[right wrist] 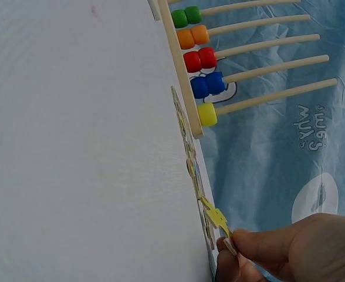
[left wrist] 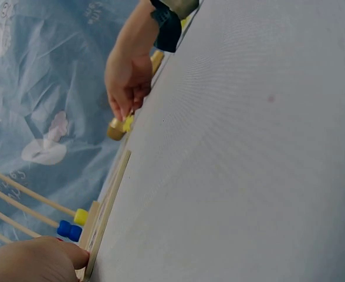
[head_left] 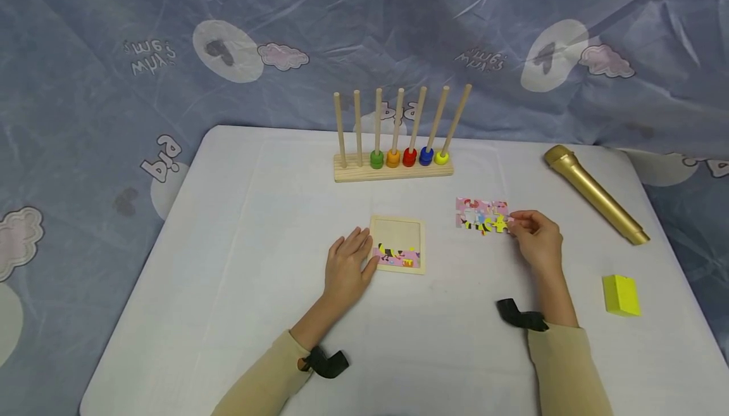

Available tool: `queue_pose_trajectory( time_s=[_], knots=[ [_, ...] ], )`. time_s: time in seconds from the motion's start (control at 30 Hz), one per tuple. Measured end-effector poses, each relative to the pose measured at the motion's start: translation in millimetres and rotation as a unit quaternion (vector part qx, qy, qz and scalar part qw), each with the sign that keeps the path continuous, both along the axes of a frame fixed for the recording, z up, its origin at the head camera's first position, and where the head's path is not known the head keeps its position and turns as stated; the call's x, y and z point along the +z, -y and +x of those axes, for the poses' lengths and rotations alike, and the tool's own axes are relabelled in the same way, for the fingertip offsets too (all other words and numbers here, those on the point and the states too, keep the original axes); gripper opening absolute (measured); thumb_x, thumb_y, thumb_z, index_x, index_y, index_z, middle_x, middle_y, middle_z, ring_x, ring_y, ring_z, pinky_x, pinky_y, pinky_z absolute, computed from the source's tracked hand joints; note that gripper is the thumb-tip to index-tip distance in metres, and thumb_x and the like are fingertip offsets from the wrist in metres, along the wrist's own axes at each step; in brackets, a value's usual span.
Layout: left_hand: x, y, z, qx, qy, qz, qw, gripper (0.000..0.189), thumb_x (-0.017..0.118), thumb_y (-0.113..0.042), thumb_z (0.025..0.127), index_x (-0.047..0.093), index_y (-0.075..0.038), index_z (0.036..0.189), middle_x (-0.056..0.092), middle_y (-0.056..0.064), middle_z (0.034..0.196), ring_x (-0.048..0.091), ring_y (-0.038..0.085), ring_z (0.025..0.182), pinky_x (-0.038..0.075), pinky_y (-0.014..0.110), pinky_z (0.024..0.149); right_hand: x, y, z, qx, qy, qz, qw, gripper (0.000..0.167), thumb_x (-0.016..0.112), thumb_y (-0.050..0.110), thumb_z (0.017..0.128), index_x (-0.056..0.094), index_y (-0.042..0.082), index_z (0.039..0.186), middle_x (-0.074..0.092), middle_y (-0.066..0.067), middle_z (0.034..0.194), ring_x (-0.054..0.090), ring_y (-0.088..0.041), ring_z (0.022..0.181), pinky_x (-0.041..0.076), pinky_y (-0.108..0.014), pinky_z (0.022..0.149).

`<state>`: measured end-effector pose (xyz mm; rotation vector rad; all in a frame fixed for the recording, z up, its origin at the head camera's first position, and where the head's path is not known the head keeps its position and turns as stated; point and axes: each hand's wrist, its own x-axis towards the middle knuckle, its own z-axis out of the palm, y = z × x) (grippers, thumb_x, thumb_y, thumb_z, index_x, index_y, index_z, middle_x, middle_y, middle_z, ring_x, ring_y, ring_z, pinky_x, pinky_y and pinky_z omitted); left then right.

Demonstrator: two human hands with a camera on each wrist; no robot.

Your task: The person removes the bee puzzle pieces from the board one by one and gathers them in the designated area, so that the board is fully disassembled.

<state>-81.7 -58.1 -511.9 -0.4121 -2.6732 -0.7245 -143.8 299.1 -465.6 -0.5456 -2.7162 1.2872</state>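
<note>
A shallow wooden puzzle tray (head_left: 396, 226) lies on the table, with a strip of joined pink picture pieces (head_left: 401, 258) along its near side. My left hand (head_left: 346, 267) rests at the tray's left edge, fingers extended and thumb by the lower corner; in the left wrist view the thumb (left wrist: 73, 254) touches the rim. To the right, my right hand (head_left: 538, 242) pinches a yellow-and-pink puzzle piece (right wrist: 217, 217) between thumb and fingers. It is tilted up at the right end of a patch of puzzle pieces (head_left: 475, 210) lying on the cloth.
Behind the tray stands a wooden peg rack (head_left: 393, 172) with coloured beads low on several of its upright rods. A gold microphone (head_left: 595, 194) lies at the far right, and a yellow block (head_left: 621, 296) sits nearer on that side. White cloth covers the table (head_left: 256, 226).
</note>
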Motion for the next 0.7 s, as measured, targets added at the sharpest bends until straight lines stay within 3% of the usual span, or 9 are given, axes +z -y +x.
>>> queue_pose_trajectory(
  time_s=[0.2,0.47,0.7],
  knots=[
    [0.6,0.2,0.7,0.001,0.009,0.000,1.0000,0.039,0.070,-0.027,0.089,0.069,-0.002,0.120,0.061,0.008,0.136,0.053,0.024,0.132,0.038,0.050,0.107,-2.2,2,-0.3,-0.003,0.002,0.033,0.9994,0.024,0.063,0.019,0.094,0.068,0.005,0.113,0.056,0.017,0.075,0.050,0.004,0.064,0.042,-0.013,0.054],
    [0.5,-0.6,0.6,0.001,-0.001,0.003,1.0000,0.039,0.070,-0.026,0.089,0.070,-0.001,0.119,0.062,0.009,0.135,0.054,0.024,0.131,0.039,0.050,0.106,-5.7,5,1.5,0.000,-0.014,0.074,0.9971,0.023,0.061,0.017,0.095,0.069,0.004,0.112,0.065,-0.009,0.092,0.048,-0.002,0.069,0.039,-0.014,0.057],
    [0.2,-0.8,0.5,0.002,-0.003,0.005,1.0000,0.039,0.071,-0.026,0.088,0.070,-0.001,0.119,0.062,0.009,0.134,0.054,0.025,0.131,0.039,0.050,0.106,-10.7,5,1.5,0.000,-0.033,0.085,0.9958,0.021,0.062,0.015,0.094,0.069,0.002,0.109,0.066,-0.012,0.092,0.047,0.001,0.069,0.038,-0.013,0.060]
  ],
)
